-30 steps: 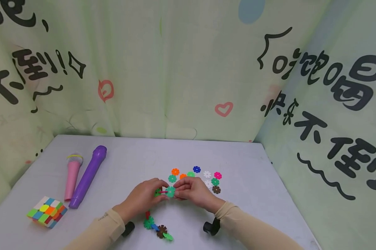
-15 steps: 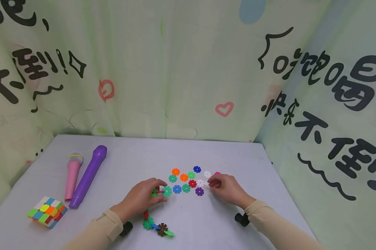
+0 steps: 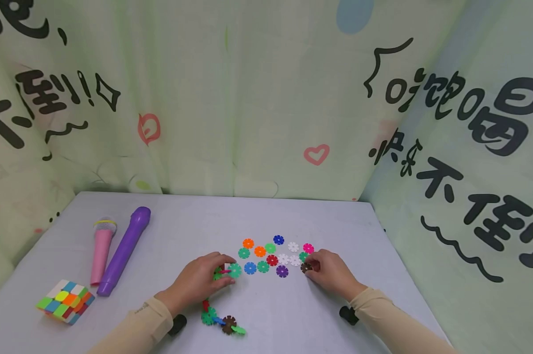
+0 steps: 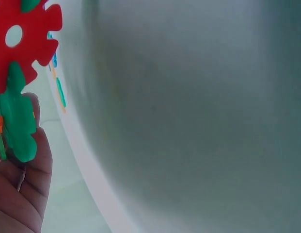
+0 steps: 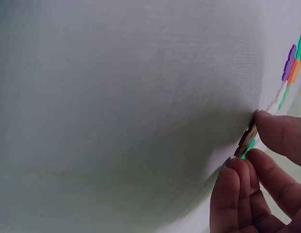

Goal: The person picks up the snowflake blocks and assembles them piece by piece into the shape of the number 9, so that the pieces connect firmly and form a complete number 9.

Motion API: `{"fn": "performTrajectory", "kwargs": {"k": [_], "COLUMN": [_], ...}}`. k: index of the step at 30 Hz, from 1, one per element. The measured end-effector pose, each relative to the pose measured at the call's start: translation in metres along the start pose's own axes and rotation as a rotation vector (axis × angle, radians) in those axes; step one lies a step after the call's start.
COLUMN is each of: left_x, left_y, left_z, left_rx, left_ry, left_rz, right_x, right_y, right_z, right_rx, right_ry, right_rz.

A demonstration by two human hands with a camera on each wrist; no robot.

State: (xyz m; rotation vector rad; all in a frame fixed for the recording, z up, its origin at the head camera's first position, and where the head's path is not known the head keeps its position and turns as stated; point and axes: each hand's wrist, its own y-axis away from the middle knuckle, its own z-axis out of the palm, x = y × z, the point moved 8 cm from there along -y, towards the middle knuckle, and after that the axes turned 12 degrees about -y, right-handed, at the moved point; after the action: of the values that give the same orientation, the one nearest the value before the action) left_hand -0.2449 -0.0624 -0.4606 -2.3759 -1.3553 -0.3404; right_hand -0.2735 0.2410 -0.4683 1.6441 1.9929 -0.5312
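Observation:
My left hand (image 3: 197, 280) holds one end of a chain of interlocked plastic snowflake discs (image 3: 209, 315), which curves down toward the table's near side. A teal snowflake disc (image 3: 235, 270) sticks out past its fingertips. Up close in the left wrist view, a red snowflake disc (image 4: 39, 36) joins a green one (image 4: 19, 126) by the fingers. My right hand (image 3: 335, 275) pinches a brown snowflake disc (image 5: 247, 138) at the right edge of the loose ones, its thumb and fingers on opposite sides. The brown disc is partly covered by the fingertips.
Several loose discs, among them a purple one (image 3: 282, 271) and a blue one (image 3: 250, 268), lie between the hands and beyond. A puzzle cube (image 3: 66, 301), a pink microphone (image 3: 102, 253) and a purple microphone (image 3: 126, 250) occupy the table's left side. Curtains surround the table.
My right hand has let go of the teal disc at the chain's end, moved right and taken hold of the brown disc. My left hand stays nearly in place with the chain.

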Motion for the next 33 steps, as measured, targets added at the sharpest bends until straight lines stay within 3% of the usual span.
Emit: {"fn": "performTrajectory", "kwargs": {"k": [9, 15, 19, 24, 33], "left_x": [0.001, 0.002, 0.002, 0.003, 0.002], "left_y": [0.001, 0.001, 0.001, 0.001, -0.001], "left_z": [-0.002, -0.003, -0.003, -0.003, -0.005], "left_rx": [0.003, 0.009, 0.009, 0.004, 0.023], "left_ry": [-0.007, -0.010, -0.006, 0.002, 0.001], "left_rz": [0.007, 0.011, 0.017, 0.023, 0.002], "right_x": [0.005, 0.008, 0.003, -0.022, -0.100], "right_y": [-0.004, -0.004, -0.003, -0.001, 0.001], "right_z": [0.002, 0.002, 0.002, 0.010, 0.048], "right_rx": [-0.019, -0.032, -0.031, -0.049, -0.139], "right_ry": [-0.002, -0.085, -0.146, -0.241, -0.337], "right_rz": [0.038, 0.092, 0.081, 0.003, -0.248]}}
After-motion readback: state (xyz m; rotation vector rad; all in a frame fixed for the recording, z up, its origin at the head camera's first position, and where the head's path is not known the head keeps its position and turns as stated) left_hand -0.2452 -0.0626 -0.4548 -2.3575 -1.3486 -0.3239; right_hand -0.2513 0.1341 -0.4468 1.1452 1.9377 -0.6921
